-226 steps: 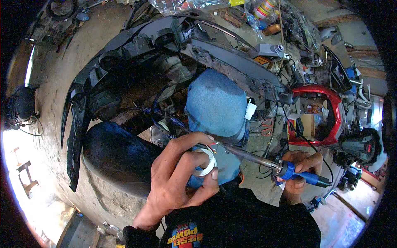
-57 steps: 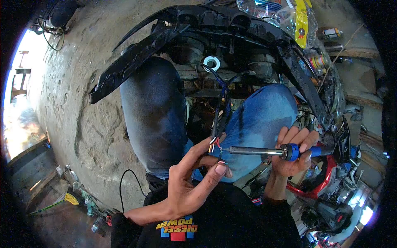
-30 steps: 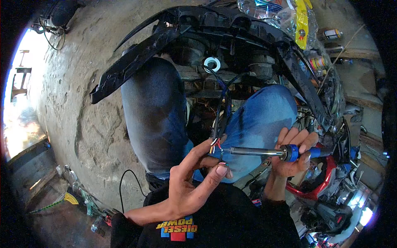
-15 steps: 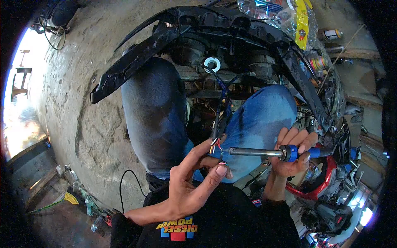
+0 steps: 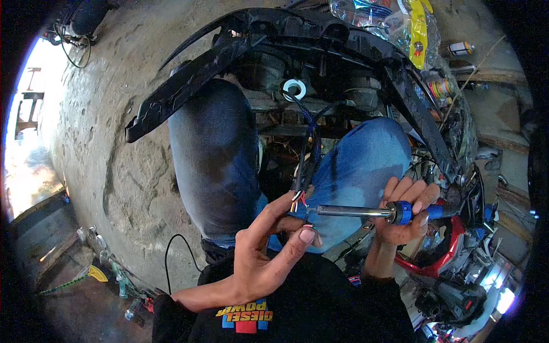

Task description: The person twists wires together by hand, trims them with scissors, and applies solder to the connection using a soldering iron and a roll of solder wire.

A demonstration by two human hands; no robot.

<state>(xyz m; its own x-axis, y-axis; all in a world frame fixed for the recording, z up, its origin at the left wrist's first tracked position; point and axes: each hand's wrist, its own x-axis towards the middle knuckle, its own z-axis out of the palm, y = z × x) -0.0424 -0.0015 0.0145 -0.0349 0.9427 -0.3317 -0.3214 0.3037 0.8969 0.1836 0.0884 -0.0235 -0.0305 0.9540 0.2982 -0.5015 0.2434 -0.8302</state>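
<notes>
My left hand (image 5: 271, 248) pinches thin wires (image 5: 307, 224) between thumb and fingers, low in front of my chest. Just above the thumb, a bundle of coloured wire ends (image 5: 298, 200), red, white and yellow among them, comes out of a black cable (image 5: 307, 154) that runs up to a white ring (image 5: 294, 90). In my right hand (image 5: 407, 211) is a soldering iron (image 5: 354, 211) with a blue handle and a metal barrel. It lies nearly level, its tip pointing left and right at the wires by my left fingers.
A large curved black plastic part (image 5: 274, 31) arches beyond my knees. Clear plastic bags with a yellow strip (image 5: 418, 34) lie at the upper right. A red curved part (image 5: 452, 251) and cluttered parts sit to my right. Rough concrete floor (image 5: 126, 126) spreads to the left.
</notes>
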